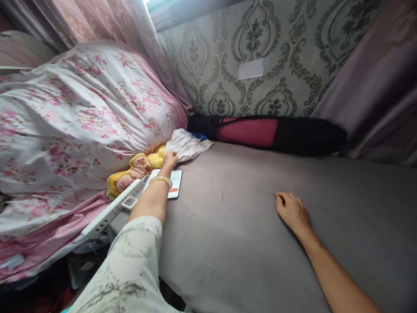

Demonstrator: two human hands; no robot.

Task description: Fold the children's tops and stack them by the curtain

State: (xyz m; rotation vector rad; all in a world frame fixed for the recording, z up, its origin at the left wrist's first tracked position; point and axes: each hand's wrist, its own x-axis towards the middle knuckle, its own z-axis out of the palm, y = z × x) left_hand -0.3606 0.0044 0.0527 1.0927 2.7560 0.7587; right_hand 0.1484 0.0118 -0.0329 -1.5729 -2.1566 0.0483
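Observation:
My left hand (170,159), with a pale bangle on its wrist, reaches to the near edge of a crumpled white cloth (185,145). Its fingers are closed on the cloth's edge. Beneath my left forearm lies a phone (176,180) with a lit white screen, partly hidden by the wrist. My right hand (292,211) rests over the grey sheet (228,208), its fingers curled and pressed together at the tips. Something thin and dark shows by those fingertips, too small to make out.
A white power strip (112,208) and yellow plush toys (125,177) lie left of my left arm, beside a floral quilt (87,113). A long black and red bag (250,131) lies along the patterned wall. Curtains hang on both sides.

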